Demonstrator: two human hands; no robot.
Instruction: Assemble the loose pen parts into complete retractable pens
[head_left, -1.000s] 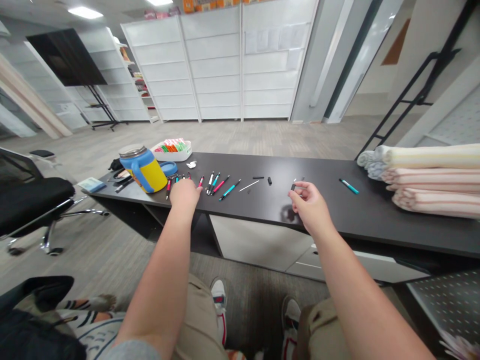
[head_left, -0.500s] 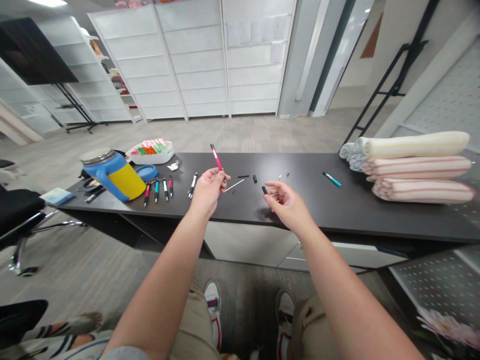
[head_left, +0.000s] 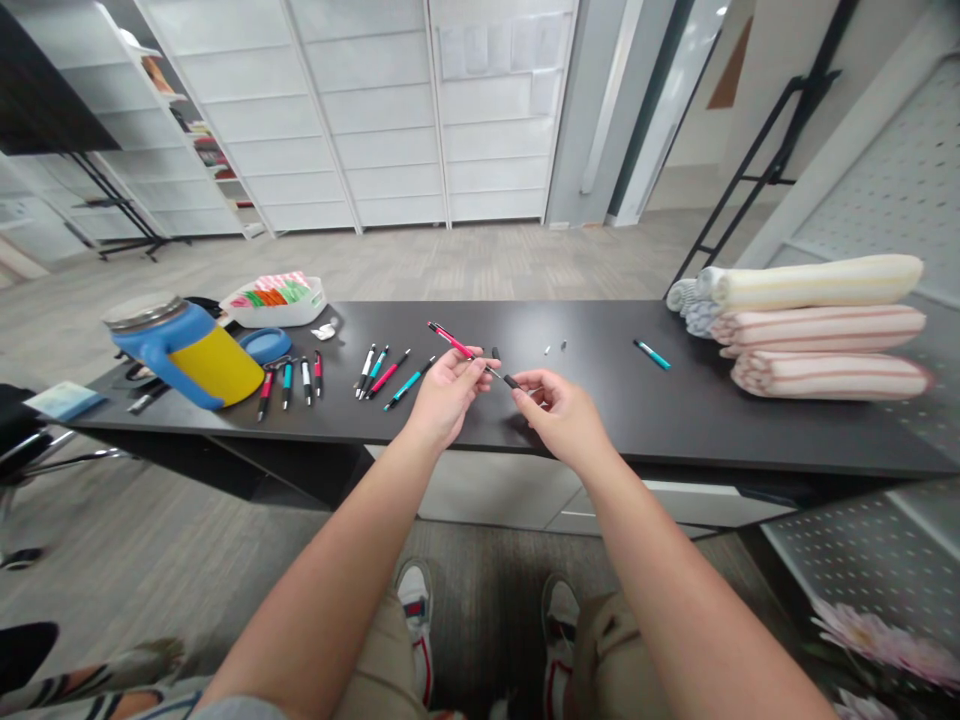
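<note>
My left hand point(head_left: 450, 398) pinches a pink pen barrel point(head_left: 450, 338) above the dark table. The barrel slants down to the right, and a thin metallic tip shows beyond the fingers. In my right hand point(head_left: 561, 412), finger and thumb hold a small black pen grip point(head_left: 511, 381), its end close to that tip. Whether tip and grip touch, I cannot tell. Just behind my left fingers lies a small black piece point(head_left: 495, 352). Several pens point(head_left: 388, 373), white, teal and pink, lie to the left of my left hand. Two tiny pen parts point(head_left: 564, 345) rest beyond my right hand.
On the table point(head_left: 600, 420), a blue and yellow mug point(head_left: 202, 355) stands left beside a blue lid point(head_left: 266, 345) and more pens point(head_left: 287, 385). Behind is a white tray point(head_left: 307, 310) of wrapped items. A teal pen piece point(head_left: 652, 354) and rolled towels point(head_left: 821, 330) lie right.
My left hand has moved right and lower, tilting the pink barrel from nearly upright towards the black grip. The two hands are closer together. The view has shifted slightly.
</note>
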